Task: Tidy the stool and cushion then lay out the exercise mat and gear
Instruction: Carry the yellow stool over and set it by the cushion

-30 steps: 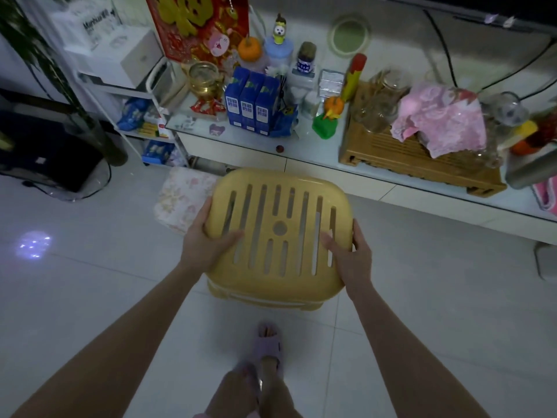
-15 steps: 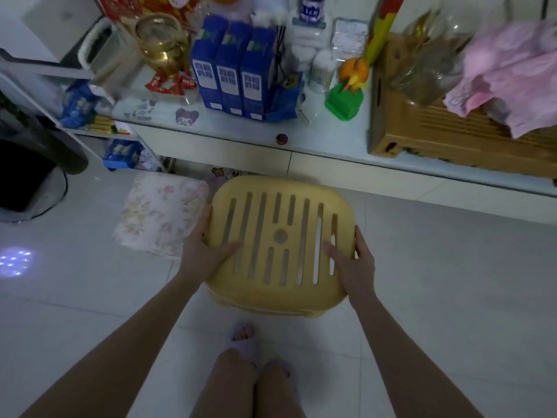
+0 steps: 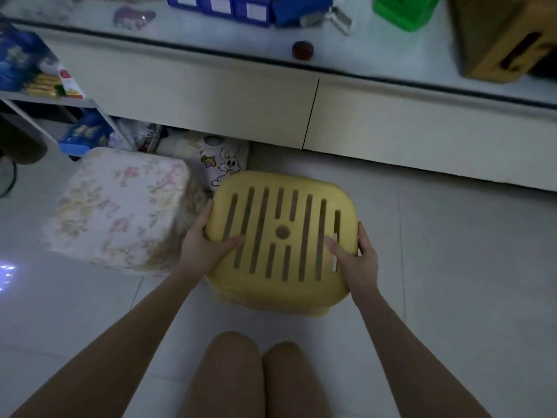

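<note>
Head view: yellow stool gripped at both sides, centre of frame

Hidden or unclear:
- Stool (image 3: 280, 292) is seen from above. Only the slatted seat and a strip of its front skirt show; the legs are hidden under the seat, so contact with the floor (image 3: 452, 267) cannot be judged.
- Left hand (image 3: 205, 248): the thumb lies on the seat top and the fingers curl over the left edge, tips out of sight. It is grasping the stool.
- Right hand (image 3: 358, 263): the thumb is on the seat top and the fingers wrap the right edge. It is also grasping the stool. Both thumbs are slightly blurred.
- Both forearms are cut by the lower frame edge. Two bare knees (image 3: 229, 372) show at bottom centre.

Surroundings:
- Floral cushion (image 3: 117, 209) lies on the floor at centre left, just beside the stool's left edge. The left hand sits between them.
- Rabbit-printed item (image 3: 224, 165) is tucked under the low cabinet (image 3: 211, 95), partly covered by the cushion and the stool's far edge. What it is cannot be made out.
- On the cabinet top along the upper frame edge are blue boxes (image 3: 229, 6), a green object (image 3: 404, 10) and a wooden tray (image 3: 494, 37), all cut off. A small dark red round object (image 3: 302, 50) sits near the front lip.
- Shelf rack (image 3: 45, 99) at upper left holds blurred packets.
</note>
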